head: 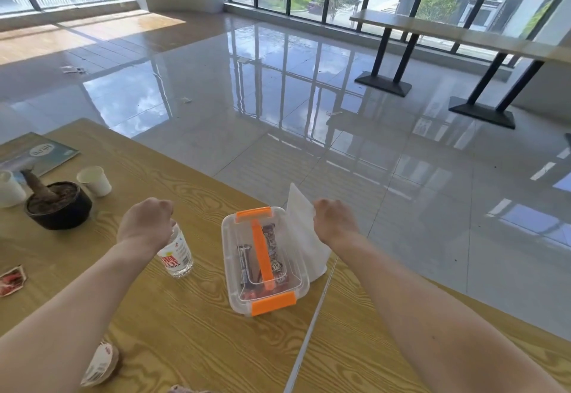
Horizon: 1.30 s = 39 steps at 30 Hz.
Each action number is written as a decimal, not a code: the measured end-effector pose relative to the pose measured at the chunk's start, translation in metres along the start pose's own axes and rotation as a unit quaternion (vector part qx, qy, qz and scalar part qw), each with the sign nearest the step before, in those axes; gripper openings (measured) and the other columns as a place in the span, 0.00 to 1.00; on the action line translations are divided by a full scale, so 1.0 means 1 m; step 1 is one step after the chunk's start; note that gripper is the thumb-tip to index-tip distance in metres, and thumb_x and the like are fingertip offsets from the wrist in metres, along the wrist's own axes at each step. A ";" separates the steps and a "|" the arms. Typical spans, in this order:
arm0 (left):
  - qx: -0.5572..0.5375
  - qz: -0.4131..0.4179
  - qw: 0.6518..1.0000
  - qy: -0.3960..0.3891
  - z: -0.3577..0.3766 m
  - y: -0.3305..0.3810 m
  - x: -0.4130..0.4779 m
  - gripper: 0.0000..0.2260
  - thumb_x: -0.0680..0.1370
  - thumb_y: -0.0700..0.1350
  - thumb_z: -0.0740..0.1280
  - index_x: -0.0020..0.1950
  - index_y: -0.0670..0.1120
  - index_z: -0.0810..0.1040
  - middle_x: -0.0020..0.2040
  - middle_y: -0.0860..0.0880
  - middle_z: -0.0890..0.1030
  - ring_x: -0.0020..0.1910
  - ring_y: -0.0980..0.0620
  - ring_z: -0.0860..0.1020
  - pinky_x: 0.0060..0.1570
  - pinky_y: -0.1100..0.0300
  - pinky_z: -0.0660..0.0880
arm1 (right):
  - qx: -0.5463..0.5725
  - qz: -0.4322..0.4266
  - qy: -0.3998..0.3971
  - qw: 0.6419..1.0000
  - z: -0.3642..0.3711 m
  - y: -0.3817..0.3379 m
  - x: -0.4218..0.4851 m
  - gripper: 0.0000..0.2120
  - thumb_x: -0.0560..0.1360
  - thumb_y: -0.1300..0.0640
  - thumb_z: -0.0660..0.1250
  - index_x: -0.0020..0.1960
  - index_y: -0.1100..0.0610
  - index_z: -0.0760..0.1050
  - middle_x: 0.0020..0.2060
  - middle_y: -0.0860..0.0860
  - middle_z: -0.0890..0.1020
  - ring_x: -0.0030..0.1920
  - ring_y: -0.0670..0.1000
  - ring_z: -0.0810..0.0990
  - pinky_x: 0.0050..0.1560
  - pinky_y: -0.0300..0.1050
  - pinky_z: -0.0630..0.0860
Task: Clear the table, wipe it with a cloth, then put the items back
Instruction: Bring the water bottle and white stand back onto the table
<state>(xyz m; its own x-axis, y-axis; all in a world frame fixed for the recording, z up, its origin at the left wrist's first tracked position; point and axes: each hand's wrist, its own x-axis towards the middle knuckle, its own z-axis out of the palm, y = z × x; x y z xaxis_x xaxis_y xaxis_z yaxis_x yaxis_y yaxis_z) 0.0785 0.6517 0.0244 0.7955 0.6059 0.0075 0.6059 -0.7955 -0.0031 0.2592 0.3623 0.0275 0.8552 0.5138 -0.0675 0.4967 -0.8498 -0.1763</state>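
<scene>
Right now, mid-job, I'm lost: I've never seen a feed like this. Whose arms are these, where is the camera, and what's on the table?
There is no machine. One camera, worn on a person's head, looks down at their two bare arms. The left hand grips the top of a water bottle on the wooden table. The right hand pinches a white cloth beside a clear plastic box with orange latches and snack packets inside. Farther left are a black plant pot, two paper cups, a booklet and torn wrappers.

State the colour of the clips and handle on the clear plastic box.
Orange, on the clear plastic box; the head view shows it best.
</scene>
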 end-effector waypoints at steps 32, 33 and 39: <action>-0.067 0.145 0.976 0.146 -0.129 0.085 -0.058 0.04 0.73 0.41 0.73 0.41 0.41 0.83 0.39 0.41 0.83 0.41 0.38 0.80 0.39 0.52 0.75 | 0.022 0.092 0.136 0.986 -0.089 0.087 -0.138 0.16 0.69 0.65 0.61 0.28 0.54 0.59 0.29 0.55 0.70 0.34 0.58 0.70 0.35 0.45 0.65; -0.073 0.155 0.974 0.149 -0.132 0.093 -0.064 0.04 0.74 0.41 0.73 0.41 0.42 0.83 0.40 0.41 0.83 0.41 0.38 0.81 0.39 0.52 0.74 | 0.023 0.097 0.138 0.985 -0.092 0.090 -0.147 0.16 0.68 0.65 0.61 0.28 0.54 0.59 0.28 0.55 0.70 0.33 0.58 0.71 0.34 0.44 0.65; -0.124 0.223 0.958 0.134 -0.136 0.141 -0.099 0.02 0.74 0.39 0.72 0.43 0.41 0.84 0.43 0.40 0.85 0.48 0.37 0.81 0.44 0.49 0.78 | 0.016 0.122 0.167 0.978 -0.110 0.113 -0.204 0.12 0.65 0.66 0.62 0.27 0.57 0.61 0.24 0.54 0.68 0.27 0.57 0.68 0.25 0.42 0.58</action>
<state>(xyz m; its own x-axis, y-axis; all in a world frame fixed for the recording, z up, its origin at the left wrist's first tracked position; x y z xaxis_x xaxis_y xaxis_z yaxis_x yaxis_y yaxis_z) 0.0844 0.4786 0.1593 0.9250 0.2083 0.3177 0.1603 -0.9722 0.1705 0.1572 0.1486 0.1290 0.9510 0.2240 0.2132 0.2710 -0.9357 -0.2258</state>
